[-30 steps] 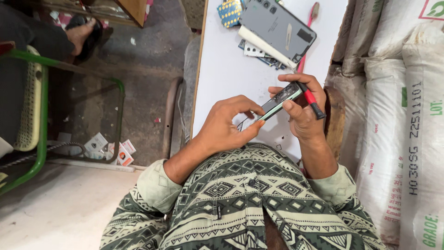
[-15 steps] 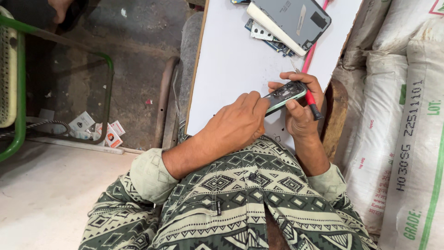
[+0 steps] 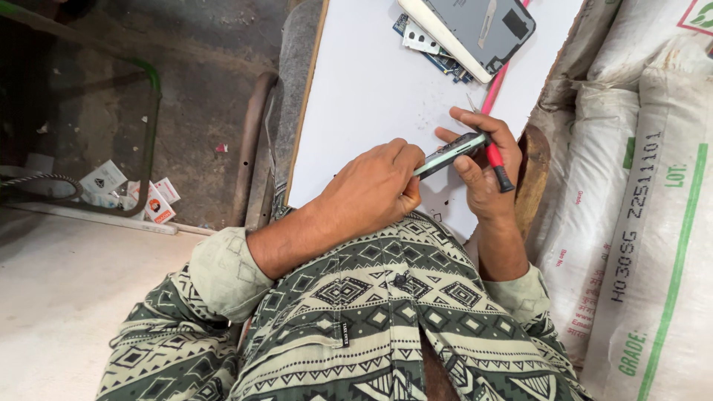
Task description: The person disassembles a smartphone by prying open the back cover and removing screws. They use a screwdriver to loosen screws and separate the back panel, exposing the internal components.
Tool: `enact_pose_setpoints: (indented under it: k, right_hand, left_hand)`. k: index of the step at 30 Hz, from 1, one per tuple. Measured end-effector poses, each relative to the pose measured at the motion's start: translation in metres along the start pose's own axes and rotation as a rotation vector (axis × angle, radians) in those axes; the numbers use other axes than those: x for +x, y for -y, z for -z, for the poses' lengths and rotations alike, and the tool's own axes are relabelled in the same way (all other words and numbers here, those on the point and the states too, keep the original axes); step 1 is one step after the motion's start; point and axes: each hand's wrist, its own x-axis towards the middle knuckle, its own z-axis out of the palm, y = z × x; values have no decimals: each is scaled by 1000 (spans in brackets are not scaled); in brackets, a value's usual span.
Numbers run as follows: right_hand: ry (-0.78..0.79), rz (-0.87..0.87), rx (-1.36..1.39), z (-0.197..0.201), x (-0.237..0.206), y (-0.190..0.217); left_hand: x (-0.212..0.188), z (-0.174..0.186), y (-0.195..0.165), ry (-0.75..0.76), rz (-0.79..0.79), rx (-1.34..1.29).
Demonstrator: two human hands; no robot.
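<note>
— Two hands met on the small phone (image 3: 450, 154)?
— Yes. The right hand (image 3: 486, 167) clasped it edge-up with a red screwdriver (image 3: 493, 152); the left hand (image 3: 375, 189) had slid closer, fingers pinching its near end, above the table (image 3: 364, 96).

A white board (image 3: 371, 89) serves as the worktop, lying beneath the hands. To their right, stacked white woven sacks (image 3: 639, 186) with green stripes fill the side. To their left lies a grimy concrete floor (image 3: 200, 96), a green metal frame (image 3: 152, 78) and scattered paper scraps (image 3: 148, 200); nearer, the floor is pale.
</note>
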Motion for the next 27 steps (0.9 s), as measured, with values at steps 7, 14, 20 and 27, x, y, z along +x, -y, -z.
enact_pose_setpoints:
  k: [7, 14, 20, 27]
  right_hand:
    - [-80, 104, -197, 23, -8, 5]
    - [-208, 173, -136, 35, -24, 21]
    - [-71, 202, -211, 30, -26, 22]
    - [47, 287, -498, 32, -40, 33]
  left_hand:
    - [-2, -3, 1, 4, 13, 10]
    - [2, -6, 3, 70, 31, 51]
    - [5, -1, 4, 82, 72, 13]
    - [1, -4, -1, 52, 26, 98]
